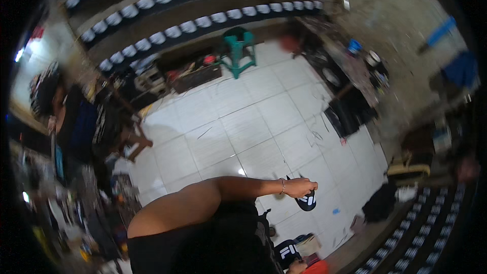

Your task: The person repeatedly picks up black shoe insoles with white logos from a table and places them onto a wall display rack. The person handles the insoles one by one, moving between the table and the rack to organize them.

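Note:
My left arm reaches across to the right, with a bracelet at the wrist. My left hand (pixel 300 187) is closed on the edge of a black sandal upper (pixel 307 202) with white print, which hangs from the fingers above the tiled floor. At the lower edge, only part of my right hand (pixel 297 268) shows. It is next to another black sandal upper (pixel 286 254) with white print and an orange thing (pixel 317 268); its grip is too cut off to make out.
Rows of sandals line the back shelves (pixel 203 1) and a rack (pixel 418 233) at lower right. A green stool (pixel 237 53) stands at the back. A person (pixel 73 116) is at the left. A black seat-like object (pixel 350 114) and a dark cloth heap (pixel 379 203) lie right.

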The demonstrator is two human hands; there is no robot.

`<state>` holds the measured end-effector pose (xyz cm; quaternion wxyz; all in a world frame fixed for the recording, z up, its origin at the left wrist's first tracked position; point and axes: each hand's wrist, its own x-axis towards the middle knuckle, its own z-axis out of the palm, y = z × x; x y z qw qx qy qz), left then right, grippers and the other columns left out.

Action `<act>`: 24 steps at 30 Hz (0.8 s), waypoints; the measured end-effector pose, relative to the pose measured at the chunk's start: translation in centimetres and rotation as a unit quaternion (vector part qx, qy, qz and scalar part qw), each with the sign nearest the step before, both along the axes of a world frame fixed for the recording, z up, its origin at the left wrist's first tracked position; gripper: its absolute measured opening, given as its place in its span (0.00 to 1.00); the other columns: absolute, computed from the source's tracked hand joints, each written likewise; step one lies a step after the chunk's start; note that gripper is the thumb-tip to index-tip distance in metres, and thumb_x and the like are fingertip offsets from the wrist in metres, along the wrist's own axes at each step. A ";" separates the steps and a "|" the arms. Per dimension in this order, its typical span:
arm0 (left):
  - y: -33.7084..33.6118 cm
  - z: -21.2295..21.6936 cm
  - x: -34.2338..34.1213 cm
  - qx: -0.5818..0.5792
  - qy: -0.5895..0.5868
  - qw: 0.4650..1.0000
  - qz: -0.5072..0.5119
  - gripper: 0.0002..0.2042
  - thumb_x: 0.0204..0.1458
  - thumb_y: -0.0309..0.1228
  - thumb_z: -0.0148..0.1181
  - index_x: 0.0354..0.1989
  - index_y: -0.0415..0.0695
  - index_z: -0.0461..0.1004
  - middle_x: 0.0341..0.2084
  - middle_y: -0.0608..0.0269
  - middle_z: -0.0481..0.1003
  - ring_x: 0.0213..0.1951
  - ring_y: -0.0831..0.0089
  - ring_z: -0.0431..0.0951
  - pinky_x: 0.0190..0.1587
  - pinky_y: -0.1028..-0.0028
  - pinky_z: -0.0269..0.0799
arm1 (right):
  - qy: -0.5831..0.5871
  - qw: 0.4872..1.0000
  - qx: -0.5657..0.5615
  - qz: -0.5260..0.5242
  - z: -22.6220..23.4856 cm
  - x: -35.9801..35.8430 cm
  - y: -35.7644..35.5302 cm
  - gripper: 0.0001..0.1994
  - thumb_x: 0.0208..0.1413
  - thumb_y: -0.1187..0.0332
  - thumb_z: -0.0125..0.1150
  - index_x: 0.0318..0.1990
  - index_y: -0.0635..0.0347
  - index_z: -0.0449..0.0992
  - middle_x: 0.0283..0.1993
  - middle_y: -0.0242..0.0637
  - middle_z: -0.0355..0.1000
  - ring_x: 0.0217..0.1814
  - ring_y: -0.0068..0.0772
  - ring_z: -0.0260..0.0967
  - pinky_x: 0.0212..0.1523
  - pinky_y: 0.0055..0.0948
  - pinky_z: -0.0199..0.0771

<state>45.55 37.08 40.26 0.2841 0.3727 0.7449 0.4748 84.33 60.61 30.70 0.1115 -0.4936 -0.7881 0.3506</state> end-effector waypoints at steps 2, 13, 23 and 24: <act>1.1 0.3 -3.0 0.021 -0.004 0.998 0.062 0.11 0.53 0.27 0.48 0.44 0.39 0.64 0.26 0.44 0.73 0.34 0.47 0.74 0.36 0.56 0.67 | -0.030 0.995 0.035 0.089 1.5 -7.1 8.0 0.14 0.47 0.64 0.58 0.32 0.70 0.74 0.28 0.49 0.72 0.30 0.46 0.69 0.34 0.43 0.69; 20.6 1.1 -21.0 -0.021 0.067 0.984 0.163 0.06 0.53 0.28 0.50 0.36 0.39 0.67 0.23 0.41 0.72 0.32 0.45 0.75 0.33 0.54 0.69 | 0.048 0.988 0.081 0.120 6.2 -28.0 30.8 0.12 0.48 0.65 0.57 0.30 0.68 0.75 0.26 0.47 0.73 0.26 0.43 0.70 0.28 0.42 0.71; 44.5 -1.6 -32.1 0.103 0.254 0.962 0.022 0.10 0.51 0.30 0.51 0.38 0.38 0.71 0.34 0.52 0.73 0.39 0.57 0.72 0.42 0.62 0.67 | 0.134 0.988 -0.072 -0.002 1.1 -28.8 45.9 0.10 0.40 0.71 0.61 0.27 0.72 0.76 0.20 0.40 0.70 0.22 0.27 0.65 0.23 0.32 0.65; 47.2 -2.7 -33.0 0.083 0.190 0.978 0.005 0.10 0.51 0.31 0.50 0.36 0.37 0.72 0.32 0.49 0.73 0.36 0.56 0.73 0.39 0.61 0.68 | 0.076 0.996 0.034 0.025 1.0 -28.6 47.1 0.10 0.39 0.70 0.62 0.28 0.71 0.77 0.19 0.37 0.70 0.22 0.24 0.63 0.23 0.30 0.64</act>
